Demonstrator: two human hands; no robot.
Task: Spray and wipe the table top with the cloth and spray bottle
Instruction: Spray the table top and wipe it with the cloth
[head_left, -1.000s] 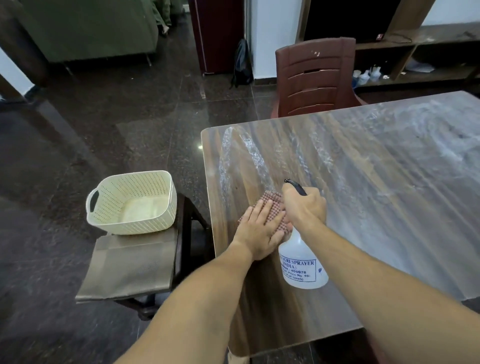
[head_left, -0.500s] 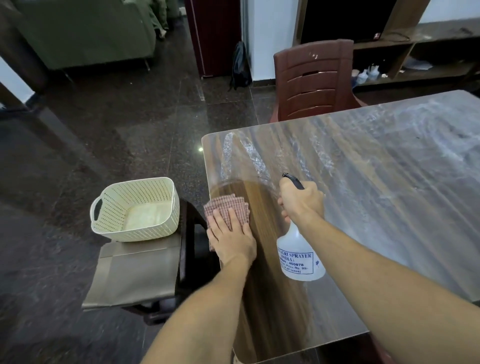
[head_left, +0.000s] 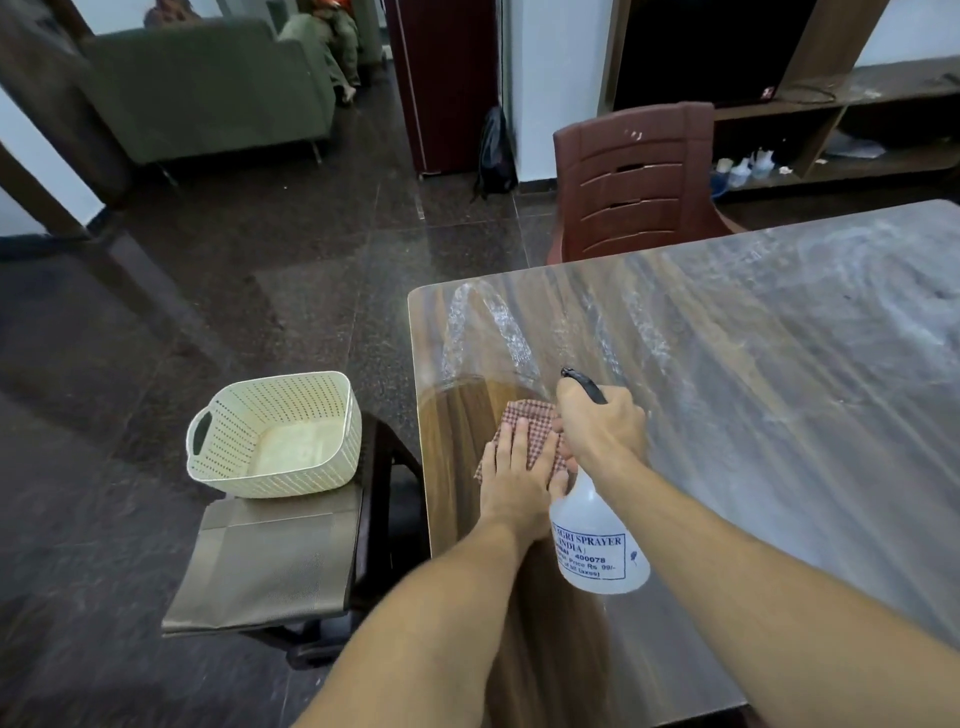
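Observation:
My left hand (head_left: 517, 483) lies flat, fingers spread, on a red checked cloth (head_left: 530, 423) near the left edge of the wooden table top (head_left: 753, 415). My right hand (head_left: 600, 428) grips the neck of a translucent white spray bottle (head_left: 597, 540) with a black trigger, held just above the table right beside the cloth. White streaks of spray cover much of the table; the strip around the cloth looks dark and wiped.
A cream perforated basket (head_left: 275, 436) sits on a chair with a folded brown mat (head_left: 270, 566) left of the table. A brown plastic chair (head_left: 639, 182) stands at the far side. A green sofa (head_left: 208, 88) and shelves (head_left: 831, 130) line the back.
My left hand has slid the cloth from the table's left edge back to the right, up against the spray bottle. The right hand has held the bottle nearly still.

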